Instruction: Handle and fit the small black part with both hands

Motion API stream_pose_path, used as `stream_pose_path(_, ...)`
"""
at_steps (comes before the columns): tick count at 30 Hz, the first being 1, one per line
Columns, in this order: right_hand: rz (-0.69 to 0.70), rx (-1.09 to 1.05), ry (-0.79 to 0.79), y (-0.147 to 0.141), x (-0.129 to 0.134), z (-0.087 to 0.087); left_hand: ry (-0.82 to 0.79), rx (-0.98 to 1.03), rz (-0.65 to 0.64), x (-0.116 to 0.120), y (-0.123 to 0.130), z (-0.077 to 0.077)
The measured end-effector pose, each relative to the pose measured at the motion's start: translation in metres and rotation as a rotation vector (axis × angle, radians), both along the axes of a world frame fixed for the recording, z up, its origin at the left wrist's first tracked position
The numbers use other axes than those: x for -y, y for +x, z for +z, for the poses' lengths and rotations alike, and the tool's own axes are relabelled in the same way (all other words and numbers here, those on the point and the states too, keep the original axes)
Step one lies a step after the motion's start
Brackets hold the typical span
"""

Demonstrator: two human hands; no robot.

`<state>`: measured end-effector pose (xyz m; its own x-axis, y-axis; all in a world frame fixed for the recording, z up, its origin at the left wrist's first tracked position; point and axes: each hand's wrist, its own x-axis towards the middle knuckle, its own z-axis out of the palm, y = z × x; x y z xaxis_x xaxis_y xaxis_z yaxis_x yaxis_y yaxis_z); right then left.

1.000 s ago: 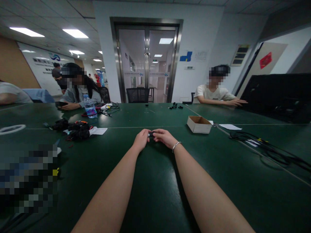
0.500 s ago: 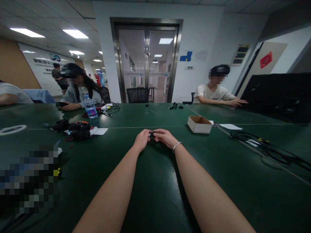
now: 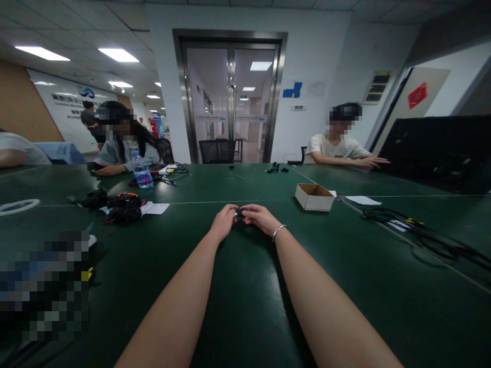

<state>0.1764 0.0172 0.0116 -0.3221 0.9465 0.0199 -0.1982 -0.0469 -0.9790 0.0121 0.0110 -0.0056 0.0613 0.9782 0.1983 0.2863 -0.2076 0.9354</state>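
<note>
Between my two hands is a small black piece with a silvery end [image 3: 239, 213], too small to name further. My left hand [image 3: 223, 223] pinches its silvery end from the left. On the other side, my right hand [image 3: 261, 217] has thumb and fingertips closed on the black part. A metal bracelet [image 3: 279, 232] circles my right wrist. Both hands are just above or on the green table [image 3: 245, 317]; I cannot tell which. Fingers partly hide the piece.
Right of my hands stands an open cardboard box [image 3: 314, 199]. Black cables [image 3: 414, 230] lie farther right. At left are dark gear [image 3: 118, 204] and a water bottle [image 3: 141, 171]. Small black parts [image 3: 275, 168] lie at the far edge. Two people sit across, near a large black screen [image 3: 437, 153].
My hands stay in nearly the same place, still holding the small piece, which appears slightly turned. The whole view has shifted very slightly.
</note>
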Motion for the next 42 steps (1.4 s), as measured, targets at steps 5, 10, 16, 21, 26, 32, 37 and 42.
stream_pose_path(5,0.006,-0.006,0.002,0.0006,-0.0011,-0.0014,0.033,-0.034,-0.010,0.0017,0.0005,0.0015)
stream_pose_path(10,-0.011,0.008,-0.014,0.0000,-0.0020,-0.0015,0.060,-0.019,-0.023,0.0030,0.0008,0.0019)
stream_pose_path(16,-0.017,0.002,-0.021,-0.0006,-0.0006,0.0001,0.074,-0.052,-0.011,0.0013,0.0000,0.0002)
stream_pose_path(21,-0.011,0.009,-0.025,-0.0005,0.0000,0.0008,0.069,-0.072,-0.014,0.0007,-0.0011,0.0002)
stream_pose_path(26,-0.006,-0.011,-0.017,0.0001,-0.0011,-0.0006,0.064,-0.039,-0.020,0.0019,-0.0004,0.0016)
stream_pose_path(32,-0.013,-0.025,-0.014,0.0003,-0.0019,-0.0023,0.059,-0.055,-0.041,0.0001,-0.0007,-0.0002)
stream_pose_path(37,-0.020,-0.025,-0.030,0.0001,-0.0018,-0.0020,0.078,-0.023,-0.053,-0.0023,-0.0012,-0.0029)
stream_pose_path(42,-0.003,-0.024,-0.021,0.0002,-0.0009,-0.0010,0.048,-0.034,-0.044,-0.0035,-0.0023,-0.0055)
